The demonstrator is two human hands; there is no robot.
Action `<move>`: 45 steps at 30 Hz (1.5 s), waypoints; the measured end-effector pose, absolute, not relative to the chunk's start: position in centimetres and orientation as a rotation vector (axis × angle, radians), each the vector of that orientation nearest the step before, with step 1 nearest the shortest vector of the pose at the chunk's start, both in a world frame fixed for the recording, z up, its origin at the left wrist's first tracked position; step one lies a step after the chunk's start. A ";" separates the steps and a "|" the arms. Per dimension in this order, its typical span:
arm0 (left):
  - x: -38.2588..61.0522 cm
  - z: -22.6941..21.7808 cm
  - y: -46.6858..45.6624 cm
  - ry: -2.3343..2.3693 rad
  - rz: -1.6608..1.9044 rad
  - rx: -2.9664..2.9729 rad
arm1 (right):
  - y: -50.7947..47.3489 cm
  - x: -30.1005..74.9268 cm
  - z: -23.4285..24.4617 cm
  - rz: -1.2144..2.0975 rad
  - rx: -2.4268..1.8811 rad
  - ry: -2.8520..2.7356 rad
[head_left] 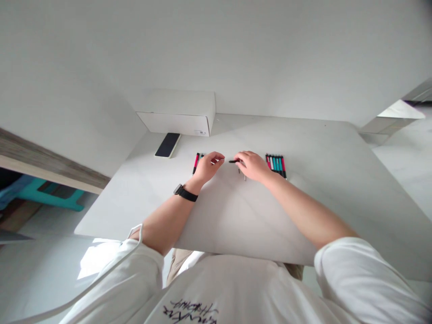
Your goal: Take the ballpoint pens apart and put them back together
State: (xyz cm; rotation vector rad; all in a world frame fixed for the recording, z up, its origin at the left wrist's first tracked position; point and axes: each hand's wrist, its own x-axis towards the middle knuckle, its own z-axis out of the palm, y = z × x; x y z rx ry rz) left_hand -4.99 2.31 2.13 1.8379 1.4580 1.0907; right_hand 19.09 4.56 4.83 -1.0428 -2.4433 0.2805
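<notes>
My left hand (pixel 208 167) is over the middle of the table, thumb and fingers pinched together. What sits between those fingertips, if anything, is too small to make out. Facing it, my right hand (pixel 252 164) pinches a black pen part (pixel 232 161) whose tip points left, apart from the left hand. Beneath the right fingers a thin metallic pen piece (pixel 245 177) lies on the table. Beside my right hand is a row of several pink, white and teal pens (pixel 277 164). A pink-and-black pen (pixel 196 163) lies left of my left hand, with more partly hidden behind it.
A white box (pixel 175 122) stands at the back left of the white table (pixel 256 220), against the wall. In front of it lies a phone (pixel 168 145). A teal stool (pixel 50 193) is on the floor at the left, and a white cable (pixel 101 274) runs along my left sleeve.
</notes>
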 end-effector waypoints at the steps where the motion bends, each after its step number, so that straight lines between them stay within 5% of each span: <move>1: -4.7 2.0 2.2 1.430 1.090 1.828 | 4.1 19.7 4.9 0.303 -1.056 -2.400; 45: -2.2 2.7 0.3 1.317 0.965 1.954 | 0.6 21.6 2.6 0.301 -1.124 -2.178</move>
